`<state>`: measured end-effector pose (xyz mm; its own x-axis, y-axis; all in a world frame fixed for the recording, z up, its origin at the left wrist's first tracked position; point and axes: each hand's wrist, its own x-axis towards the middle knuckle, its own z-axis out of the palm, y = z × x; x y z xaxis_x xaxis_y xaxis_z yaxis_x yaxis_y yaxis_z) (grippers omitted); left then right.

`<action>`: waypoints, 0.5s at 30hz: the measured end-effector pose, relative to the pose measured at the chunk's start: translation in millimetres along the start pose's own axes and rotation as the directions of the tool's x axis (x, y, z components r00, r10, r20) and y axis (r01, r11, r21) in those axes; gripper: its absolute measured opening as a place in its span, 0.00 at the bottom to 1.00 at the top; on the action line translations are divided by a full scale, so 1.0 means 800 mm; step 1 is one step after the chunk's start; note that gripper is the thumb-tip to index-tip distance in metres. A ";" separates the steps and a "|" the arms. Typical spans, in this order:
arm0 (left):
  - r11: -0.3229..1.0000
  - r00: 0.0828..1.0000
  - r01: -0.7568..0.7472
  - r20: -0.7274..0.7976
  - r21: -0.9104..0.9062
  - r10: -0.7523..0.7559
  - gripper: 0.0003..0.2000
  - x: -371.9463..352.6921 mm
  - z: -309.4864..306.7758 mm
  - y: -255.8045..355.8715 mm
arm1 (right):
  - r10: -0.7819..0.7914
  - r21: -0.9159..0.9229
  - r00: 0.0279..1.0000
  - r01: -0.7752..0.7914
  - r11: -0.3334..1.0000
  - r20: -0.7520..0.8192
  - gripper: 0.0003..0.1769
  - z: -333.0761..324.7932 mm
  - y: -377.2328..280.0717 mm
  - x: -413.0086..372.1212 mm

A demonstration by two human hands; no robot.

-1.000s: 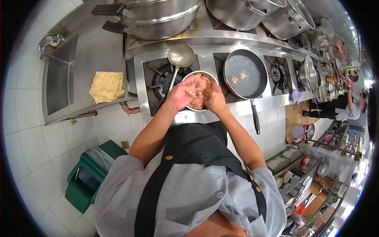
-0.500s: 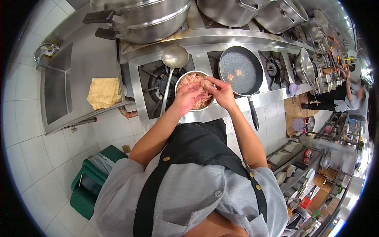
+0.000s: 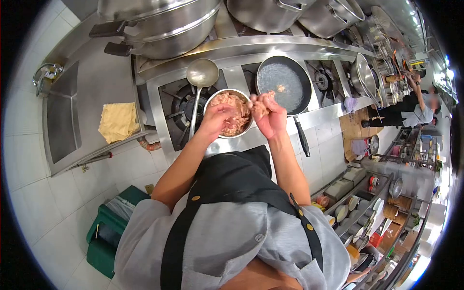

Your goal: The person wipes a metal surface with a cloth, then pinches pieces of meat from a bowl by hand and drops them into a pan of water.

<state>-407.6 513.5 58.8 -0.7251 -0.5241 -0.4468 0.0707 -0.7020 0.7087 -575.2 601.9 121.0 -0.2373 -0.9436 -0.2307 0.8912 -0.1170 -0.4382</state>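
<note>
A steel bowl of raw minced meat (image 3: 236,126) sits at the front edge of the stove. Over its left side is my left hand (image 3: 215,122), fingers apart and slightly curled, with no lump in it. My right hand (image 3: 271,117), between the bowl and the pan, is closed around a lump of meat (image 3: 262,103). Behind it, the black frying pan (image 3: 293,85) holds clear liquid with a small piece of meat (image 3: 281,88) in it. A long-handled ladle (image 3: 202,73) rests across the left burner.
A folded yellow cloth (image 3: 117,122) lies on the steel counter by the sink (image 3: 65,113). Large pots (image 3: 169,31) stand behind the burners. The pan's handle (image 3: 302,137) juts over the front edge. Another person (image 3: 418,113) stands at the far right.
My hands have moved apart. The right hand has shifted toward the pan with the meat, while the left stays over the bowl. The view has shifted slightly.
</note>
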 end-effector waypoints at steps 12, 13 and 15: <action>0.999 0.999 -0.041 -0.003 -0.015 0.041 0.09 -0.022 -0.046 0.010 | -0.696 -0.839 0.682 -0.498 -0.219 -0.224 0.13 -0.183 -0.133 0.084; 0.998 0.998 -0.057 -0.016 -0.015 0.057 0.09 -0.023 -0.047 0.012 | -0.617 -0.869 0.708 -0.488 -0.078 -0.342 0.13 -0.207 -0.135 0.088; 0.998 0.997 -0.065 -0.053 -0.017 0.064 0.09 -0.027 -0.050 0.014 | -0.396 -0.844 0.746 -0.489 0.218 -0.535 0.15 -0.230 -0.139 0.090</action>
<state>-363.5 497.8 54.7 -0.6815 -0.5930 -0.4288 0.1296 -0.6745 0.7268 -762.6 603.8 -6.5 -0.7370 -0.4924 -0.4630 -0.0164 0.6978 -0.7161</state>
